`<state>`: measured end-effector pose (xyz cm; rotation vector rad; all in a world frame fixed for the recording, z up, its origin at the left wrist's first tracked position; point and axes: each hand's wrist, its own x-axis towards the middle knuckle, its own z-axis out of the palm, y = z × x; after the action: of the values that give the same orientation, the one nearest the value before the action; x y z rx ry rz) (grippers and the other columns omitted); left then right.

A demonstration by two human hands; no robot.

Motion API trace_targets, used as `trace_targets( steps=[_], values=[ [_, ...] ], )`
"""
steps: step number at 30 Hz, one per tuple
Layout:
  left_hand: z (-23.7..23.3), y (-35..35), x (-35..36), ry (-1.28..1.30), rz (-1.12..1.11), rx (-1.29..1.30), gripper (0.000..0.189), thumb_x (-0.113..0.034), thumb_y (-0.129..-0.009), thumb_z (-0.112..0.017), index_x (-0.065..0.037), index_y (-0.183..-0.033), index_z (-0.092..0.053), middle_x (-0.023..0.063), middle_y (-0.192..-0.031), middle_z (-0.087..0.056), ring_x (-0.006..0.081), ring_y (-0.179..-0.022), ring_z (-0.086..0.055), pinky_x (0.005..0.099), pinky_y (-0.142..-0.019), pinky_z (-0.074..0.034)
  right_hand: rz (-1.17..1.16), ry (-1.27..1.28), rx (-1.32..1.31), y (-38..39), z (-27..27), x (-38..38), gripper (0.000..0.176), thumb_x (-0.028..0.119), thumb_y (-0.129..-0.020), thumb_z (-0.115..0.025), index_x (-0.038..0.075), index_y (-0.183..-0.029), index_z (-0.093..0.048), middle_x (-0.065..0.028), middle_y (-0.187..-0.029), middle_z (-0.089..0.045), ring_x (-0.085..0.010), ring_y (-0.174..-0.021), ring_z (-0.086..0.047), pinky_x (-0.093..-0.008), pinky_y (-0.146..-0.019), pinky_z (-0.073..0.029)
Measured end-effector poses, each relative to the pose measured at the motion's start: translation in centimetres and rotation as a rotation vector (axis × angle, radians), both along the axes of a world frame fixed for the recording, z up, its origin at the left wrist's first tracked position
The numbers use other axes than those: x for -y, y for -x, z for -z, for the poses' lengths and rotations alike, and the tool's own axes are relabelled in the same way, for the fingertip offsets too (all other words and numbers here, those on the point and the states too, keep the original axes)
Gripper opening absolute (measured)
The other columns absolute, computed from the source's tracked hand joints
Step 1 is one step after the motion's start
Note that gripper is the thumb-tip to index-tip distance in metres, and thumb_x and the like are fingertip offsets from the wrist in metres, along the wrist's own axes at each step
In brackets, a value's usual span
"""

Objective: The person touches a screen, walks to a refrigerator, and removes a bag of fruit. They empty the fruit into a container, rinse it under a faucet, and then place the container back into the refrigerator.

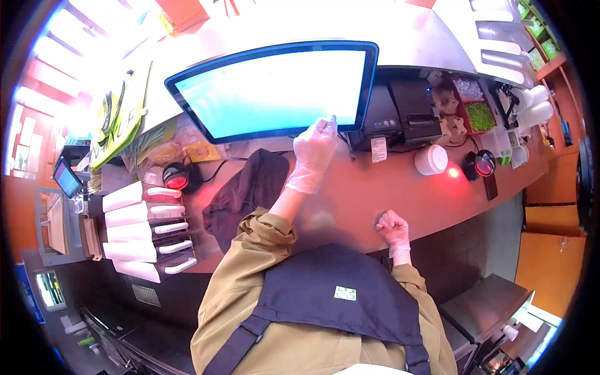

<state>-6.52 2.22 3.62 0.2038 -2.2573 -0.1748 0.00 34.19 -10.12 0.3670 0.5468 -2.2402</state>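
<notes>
My left hand [314, 156], in a clear glove, reaches up to the lower right part of a large lit touchscreen [275, 94]. One finger points at the glass, and the other fingers are curled in. My right hand [393, 230], also gloved, is closed in a loose fist at the counter's front edge. What it holds, if anything, does not show. A dark cloth [247, 194] lies on the counter just left of my left forearm.
Cup sleeves [134, 231] and a red-lit scanner [177, 177] stand at left. Black printers [412, 112], a white lidded cup [431, 160] and another red-lit scanner [482, 164] are at right. A green bag [122, 125] lies at the back left.
</notes>
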Motion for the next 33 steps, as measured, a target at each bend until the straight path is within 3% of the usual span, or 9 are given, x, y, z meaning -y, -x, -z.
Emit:
trace_targets(
  steps=[7, 10, 19, 22, 33],
  values=[
    [0.4, -1.3, -0.5, -0.028, 0.051, 0.037, 0.01, -0.016, -0.08, -0.063, -0.014, -0.088, -0.069, -0.0005, -0.072, -0.06, 0.019, -0.051, -0.058, 0.0298, -0.043, -0.046, -0.012, -0.011, -0.018, 0.2, -0.1, 0.2, 0.022, 0.019, -0.07, -0.056, 0.011, -0.06, -0.038, 0.0003, -0.059, -0.034, -0.0156, -0.061, -0.036, -0.031, -0.065, -0.032],
    [0.5, -1.3, -0.7, -0.036, 0.067, 0.037, 0.011, -0.015, -0.08, -0.063, -0.014, -0.089, -0.068, 0.0, -0.072, -0.06, 0.0191, -0.051, -0.058, 0.03, -0.043, -0.046, 0.007, 0.013, -0.003, 0.1, -0.4, 0.4, 0.015, 0.015, -0.072, -0.053, 0.011, -0.063, -0.041, 0.0021, -0.058, -0.034, -0.0122, -0.055, -0.037, -0.0301, -0.066, -0.037],
    [0.3, -0.4, -0.7, 0.006, 0.086, 0.057, 0.015, -0.013, -0.079, -0.062, -0.014, -0.093, -0.067, 0.0012, -0.074, -0.061, 0.0187, -0.054, -0.059, 0.0296, -0.044, -0.047, -0.005, 0.046, -0.033, 0.2, 0.7, -0.1, 0.013, 0.012, -0.073, -0.055, 0.011, -0.066, -0.044, 0.0018, -0.058, -0.036, -0.0133, -0.056, -0.038, -0.0326, -0.069, -0.04],
    [0.6, -0.3, -0.5, 0.04, 0.077, 0.077, 0.017, -0.013, -0.077, -0.062, -0.014, -0.094, -0.067, 0.001, -0.075, -0.061, 0.0181, -0.055, -0.059, 0.0293, -0.045, -0.048, -0.035, 0.021, -0.048, 0.2, 0.5, -0.1, 0.024, 0.019, -0.075, -0.055, 0.01, -0.06, -0.039, -0.0006, -0.06, -0.035, -0.0161, -0.061, -0.036, -0.0321, -0.066, -0.034],
    [-0.5, -3.0, 0.3, -0.087, 0.016, 0.083, 0.019, -0.013, -0.077, -0.064, -0.016, -0.096, -0.068, -0.0008, -0.077, -0.061, 0.0187, -0.055, -0.059, 0.0299, -0.046, -0.047, -0.033, 0.095, 0.012, 0.2, 0.4, 0.0, 0.021, 0.015, -0.076, -0.053, 0.01, -0.062, -0.039, -0.0008, -0.061, -0.033, -0.0157, -0.061, -0.037, -0.0328, -0.069, -0.037]
  ],
)
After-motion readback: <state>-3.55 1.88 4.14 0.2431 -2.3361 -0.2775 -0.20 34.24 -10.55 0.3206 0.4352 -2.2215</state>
